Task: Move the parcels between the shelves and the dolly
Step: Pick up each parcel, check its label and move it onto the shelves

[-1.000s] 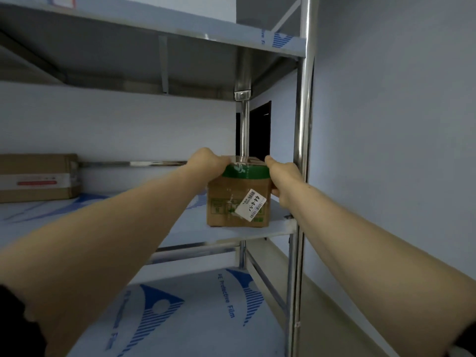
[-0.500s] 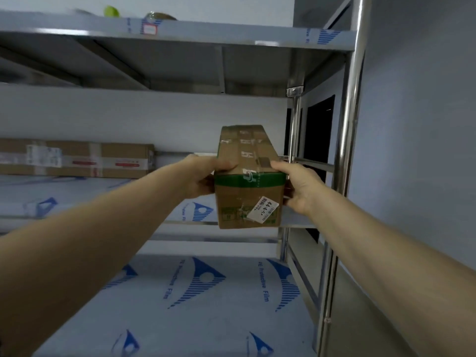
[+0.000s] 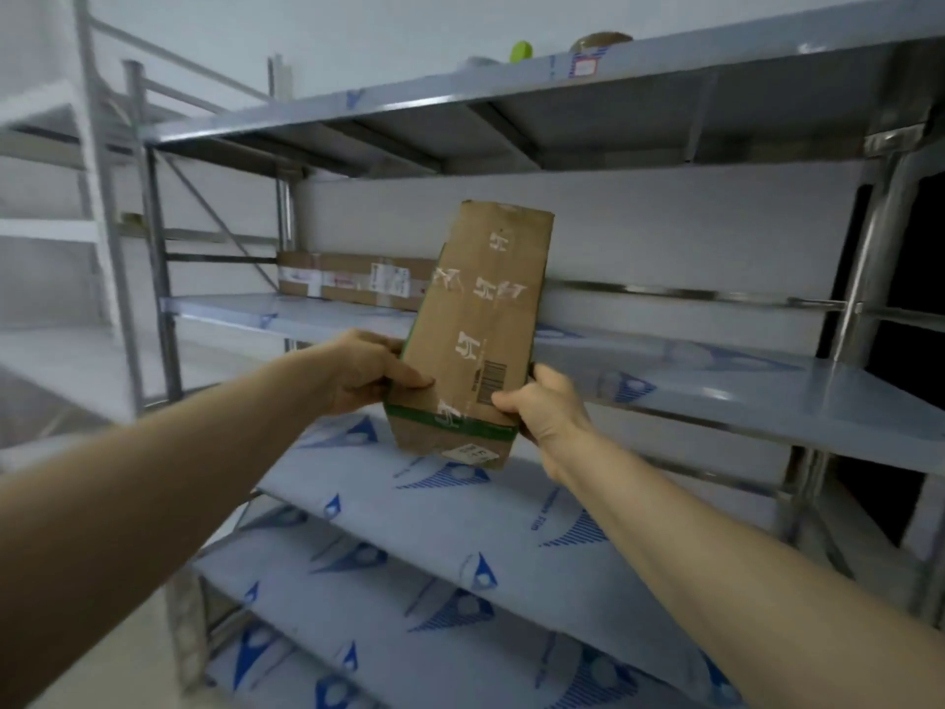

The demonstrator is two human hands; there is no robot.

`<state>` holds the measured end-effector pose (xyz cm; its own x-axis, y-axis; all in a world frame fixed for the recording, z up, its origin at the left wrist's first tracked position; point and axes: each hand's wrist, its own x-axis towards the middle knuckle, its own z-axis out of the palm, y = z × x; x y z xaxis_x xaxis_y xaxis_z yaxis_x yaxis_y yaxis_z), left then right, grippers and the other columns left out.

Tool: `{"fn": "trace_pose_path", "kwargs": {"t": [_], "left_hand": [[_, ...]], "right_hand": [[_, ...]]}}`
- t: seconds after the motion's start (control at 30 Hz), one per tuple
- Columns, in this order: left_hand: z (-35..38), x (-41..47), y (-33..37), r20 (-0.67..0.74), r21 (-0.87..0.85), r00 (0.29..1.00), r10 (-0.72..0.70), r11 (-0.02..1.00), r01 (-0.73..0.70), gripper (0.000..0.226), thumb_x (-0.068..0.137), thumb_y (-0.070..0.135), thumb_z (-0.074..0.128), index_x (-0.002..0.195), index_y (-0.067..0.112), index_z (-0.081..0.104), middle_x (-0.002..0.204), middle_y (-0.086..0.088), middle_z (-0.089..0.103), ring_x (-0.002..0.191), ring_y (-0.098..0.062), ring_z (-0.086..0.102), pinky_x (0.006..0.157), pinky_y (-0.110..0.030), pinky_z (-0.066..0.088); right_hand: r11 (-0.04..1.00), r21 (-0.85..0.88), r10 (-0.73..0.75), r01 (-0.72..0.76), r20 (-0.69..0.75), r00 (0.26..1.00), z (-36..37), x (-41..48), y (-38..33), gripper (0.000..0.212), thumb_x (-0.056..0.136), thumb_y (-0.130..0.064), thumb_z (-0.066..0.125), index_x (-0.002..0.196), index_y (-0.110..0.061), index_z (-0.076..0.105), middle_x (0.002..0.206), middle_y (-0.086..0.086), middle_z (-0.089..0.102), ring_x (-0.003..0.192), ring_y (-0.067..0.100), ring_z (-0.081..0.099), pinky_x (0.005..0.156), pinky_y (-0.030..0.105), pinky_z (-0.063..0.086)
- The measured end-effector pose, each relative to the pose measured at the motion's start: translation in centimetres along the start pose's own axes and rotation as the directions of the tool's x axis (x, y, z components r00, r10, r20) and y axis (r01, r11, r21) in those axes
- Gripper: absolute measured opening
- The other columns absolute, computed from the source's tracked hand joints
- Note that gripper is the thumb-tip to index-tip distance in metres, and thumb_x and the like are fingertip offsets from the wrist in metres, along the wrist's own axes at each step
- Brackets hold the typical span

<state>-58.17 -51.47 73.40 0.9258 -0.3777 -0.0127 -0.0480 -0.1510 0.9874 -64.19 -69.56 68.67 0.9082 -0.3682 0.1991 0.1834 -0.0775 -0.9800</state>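
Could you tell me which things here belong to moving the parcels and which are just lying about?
Part of the job: long parcel, gripped by left hand and right hand; flat parcel on the middle shelf.
Lying about: green object and brownish object on the top shelf.

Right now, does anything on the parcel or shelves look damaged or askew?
The cardboard parcel, gripped by the left hand and right hand, is tilted, upper end leaning right. Its far edge looks dented and the tape patchy. The flat box on the shelf lies straight.
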Motion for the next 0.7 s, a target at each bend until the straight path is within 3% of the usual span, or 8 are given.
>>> {"fn": "trace_pose_path", "kwargs": {"t": [0.17,0.27,0.33,0.43,0.53,0.63,0.7], "left_hand": [[-11.4,-4.6,-6.0,-0.206,0.025,0.978,-0.035,0.999,0.041,0.042,0.076,-0.017,0.066,0.109,0.008,0.063,0.103,-0.009,0.066,0.104,-0.029,0.060,0.095,-0.042,0.050],[-18.4,-7.6,-10.1,-0.311,-0.001,0.943,-0.115,0.993,0.121,0.035,0.076,-0.011,0.070,0.096,0.017,0.064,0.107,-0.006,0.066,0.107,-0.026,0.060,0.096,-0.044,0.050],[-23.0,-9.6,-13.0,-0.383,-0.015,0.910,-0.160,0.986,0.167,0.039,0.075,-0.008,0.072,0.106,0.014,0.062,0.109,-0.006,0.066,0.107,-0.025,0.060,0.095,-0.044,0.051],[-29.8,-12.3,-17.2,-0.476,-0.061,0.848,-0.234,0.970,0.234,0.050,0.075,-0.006,0.074,0.121,0.010,0.060,0.109,-0.006,0.066,0.106,-0.024,0.061,0.093,-0.042,0.052],[-37.1,-15.3,-21.1,-0.529,-0.111,0.791,-0.308,0.949,0.296,0.048,0.076,-0.003,0.075,0.119,0.010,0.058,0.105,-0.003,0.065,0.100,-0.021,0.061,0.087,-0.038,0.055],[-43.8,-18.2,-24.3,-0.561,-0.132,0.741,-0.369,0.924,0.360,0.049,0.078,0.003,0.075,0.123,0.014,0.056,0.099,0.001,0.062,0.094,-0.017,0.060,0.084,-0.036,0.055],[-47.6,-19.7,-26.1,-0.568,-0.147,0.718,-0.401,0.909,0.391,0.056,0.079,0.006,0.074,0.129,0.015,0.052,0.099,0.002,0.061,0.090,-0.016,0.059,0.073,-0.032,0.056]], "right_hand": [[0.998,-0.027,0.053,-0.048,0.212,0.976,13.3,-1.4,3.7,0.029,0.085,0.010,0.056,0.101,-0.015,0.054,0.108,0.009,0.064,0.102,0.029,0.061,0.094,0.046,0.051],[0.993,-0.025,0.118,-0.117,0.336,0.935,21.5,-2.7,6.0,0.028,0.087,0.011,0.053,0.098,-0.015,0.054,0.106,0.007,0.063,0.099,0.028,0.060,0.082,0.041,0.054],[0.985,-0.029,0.167,-0.170,0.398,0.902,27.3,-3.9,7.9,0.030,0.088,0.010,0.052,0.088,-0.020,0.053,0.105,0.007,0.064,0.094,0.026,0.060,0.072,0.035,0.052],[0.962,-0.075,0.268,-0.264,0.471,0.841,35.8,-5.7,10.4,0.029,0.090,0.008,0.049,0.102,-0.017,0.058,0.106,0.007,0.066,0.086,0.022,0.059,0.065,0.029,0.047],[0.935,-0.126,0.345,-0.332,0.549,0.761,44.7,-7.7,12.8,0.033,0.089,0.009,0.047,0.111,-0.013,0.058,0.107,0.009,0.066,0.087,0.022,0.059,0.067,0.033,0.049],[0.914,-0.169,0.394,-0.370,0.595,0.700,52.7,-10.0,14.8,0.030,0.089,0.009,0.047,0.109,-0.011,0.058,0.103,0.009,0.065,0.086,0.023,0.058,0.073,0.037,0.050],[0.894,-0.194,0.431,-0.404,0.620,0.656,57.4,-11.3,16.1,0.031,0.089,0.009,0.047,0.108,-0.013,0.058,0.100,0.007,0.065,0.085,0.022,0.056,0.076,0.040,0.049]]}}
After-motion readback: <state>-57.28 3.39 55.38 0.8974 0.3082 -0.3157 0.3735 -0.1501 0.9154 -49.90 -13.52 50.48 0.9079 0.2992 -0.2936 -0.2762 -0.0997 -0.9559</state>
